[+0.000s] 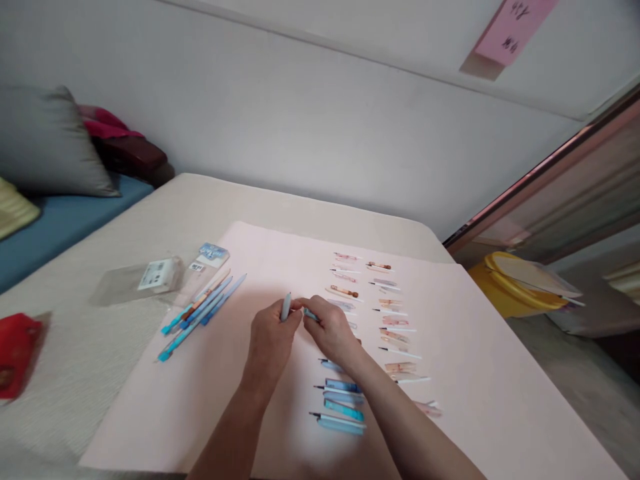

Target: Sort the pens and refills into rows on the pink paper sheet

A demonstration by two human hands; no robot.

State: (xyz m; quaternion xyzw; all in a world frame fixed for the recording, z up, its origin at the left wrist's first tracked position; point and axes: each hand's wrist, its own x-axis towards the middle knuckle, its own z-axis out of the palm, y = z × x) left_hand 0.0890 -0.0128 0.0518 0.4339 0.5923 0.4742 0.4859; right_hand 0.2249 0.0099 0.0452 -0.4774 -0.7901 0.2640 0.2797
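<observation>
My left hand [274,333] is closed around a pale blue pen barrel [286,307], its narrow end pointing up. Right beside it, my right hand [330,327] pinches a small teal pen part [311,315], mostly covered by the fingers. The two hands almost touch over the pale pink sheet [240,260]. Under and beyond my right forearm lie pen parts in two columns, among them a blue barrel [343,385], a turquoise barrel [344,409] and thin white refills with dark tips [400,352]. To the left is a bunch of whole blue pens [203,317].
Left of the sheet lie a clear plastic box [160,275], a clear packet with a blue label [213,252] and a red object [19,353]. A wall stands behind the table. On the floor at right is a yellow bin [500,290].
</observation>
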